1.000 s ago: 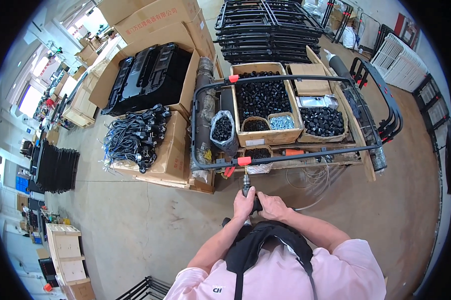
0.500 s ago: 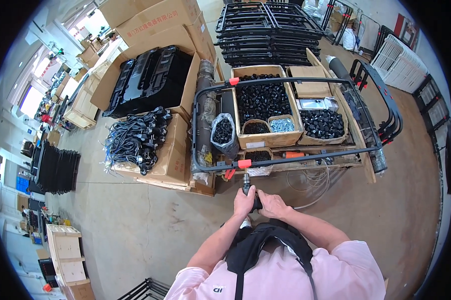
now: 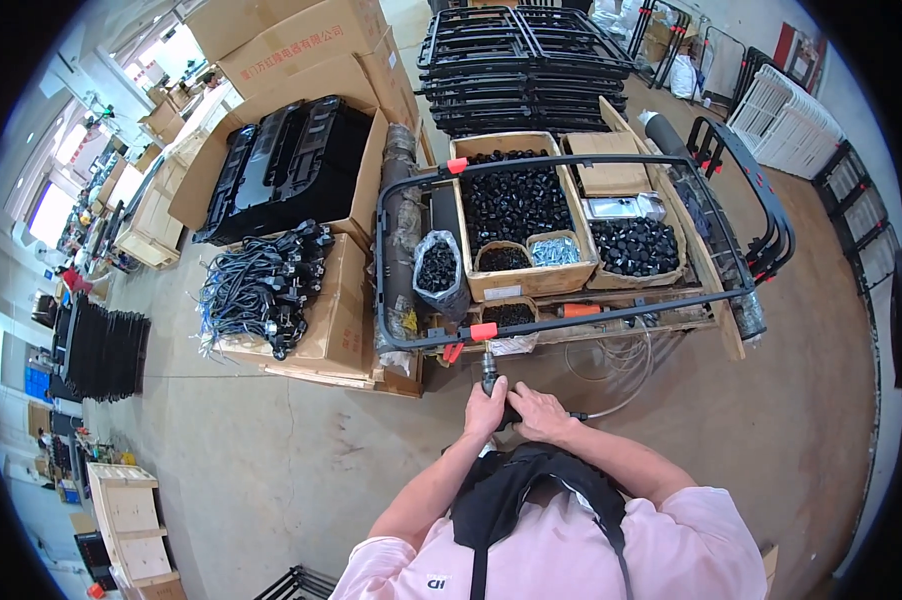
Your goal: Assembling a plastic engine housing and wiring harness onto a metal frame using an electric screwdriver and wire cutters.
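Observation:
My left hand (image 3: 485,405) wraps around the body of a black air screwdriver (image 3: 489,380). My right hand (image 3: 541,412) closes on its rear end, where a hose comes out to the right. The tool points away from me, and its tip meets the near bar of a black tubular frame (image 3: 591,322) at a red clip (image 3: 483,331); whether it touches a screw is too small to tell. The frame lies across the bench with a second red clip (image 3: 457,165) on its far bar.
Inside the frame's outline stand a wooden box of black caps (image 3: 521,205), a small box of silver screws (image 3: 554,250) and a plastic bag of black parts (image 3: 438,268). Bundled power cords (image 3: 261,285) lie on a carton at left. Stacked black frames (image 3: 526,65) stand behind. A coiled hose (image 3: 631,365) hangs at the bench front.
The whole view has shifted slightly, moving the bench and frame a little left in the picture. Both hands keep their hold on the screwdriver at the near red clip.

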The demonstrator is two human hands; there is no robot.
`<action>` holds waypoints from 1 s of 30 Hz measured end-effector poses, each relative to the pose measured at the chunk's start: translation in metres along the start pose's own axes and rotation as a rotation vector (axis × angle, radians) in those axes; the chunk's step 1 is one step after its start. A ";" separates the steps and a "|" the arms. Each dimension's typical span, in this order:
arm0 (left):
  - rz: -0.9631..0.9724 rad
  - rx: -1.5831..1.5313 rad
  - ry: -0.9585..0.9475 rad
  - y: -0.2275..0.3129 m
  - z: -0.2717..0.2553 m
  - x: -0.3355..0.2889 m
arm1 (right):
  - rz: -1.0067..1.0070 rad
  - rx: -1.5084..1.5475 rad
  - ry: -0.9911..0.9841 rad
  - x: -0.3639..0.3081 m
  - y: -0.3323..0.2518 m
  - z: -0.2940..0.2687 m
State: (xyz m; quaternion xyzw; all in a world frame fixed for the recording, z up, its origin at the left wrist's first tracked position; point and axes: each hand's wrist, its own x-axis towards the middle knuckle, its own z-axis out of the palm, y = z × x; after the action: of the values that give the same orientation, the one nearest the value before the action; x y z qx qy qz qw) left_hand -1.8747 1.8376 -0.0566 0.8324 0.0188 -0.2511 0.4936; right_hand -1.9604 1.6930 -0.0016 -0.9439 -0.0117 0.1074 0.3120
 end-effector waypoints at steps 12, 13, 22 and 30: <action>-0.059 -0.065 -0.098 0.001 -0.010 -0.019 | 0.012 -0.004 0.023 -0.011 -0.006 0.008; -0.037 -0.073 -0.103 -0.005 -0.011 -0.018 | 0.005 -0.024 0.024 -0.011 -0.007 0.009; -0.111 0.052 -0.382 -0.037 -0.007 -0.021 | 0.075 -0.046 -0.011 -0.044 0.008 0.026; 0.091 0.414 -0.868 -0.010 0.010 0.016 | 0.831 0.126 0.045 -0.143 0.094 0.021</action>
State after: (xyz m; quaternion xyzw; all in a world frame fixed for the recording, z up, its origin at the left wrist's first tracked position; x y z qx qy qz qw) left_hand -1.8673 1.8310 -0.0750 0.7316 -0.2756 -0.5517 0.2905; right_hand -2.1086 1.6165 -0.0455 -0.8495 0.3833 0.2042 0.2994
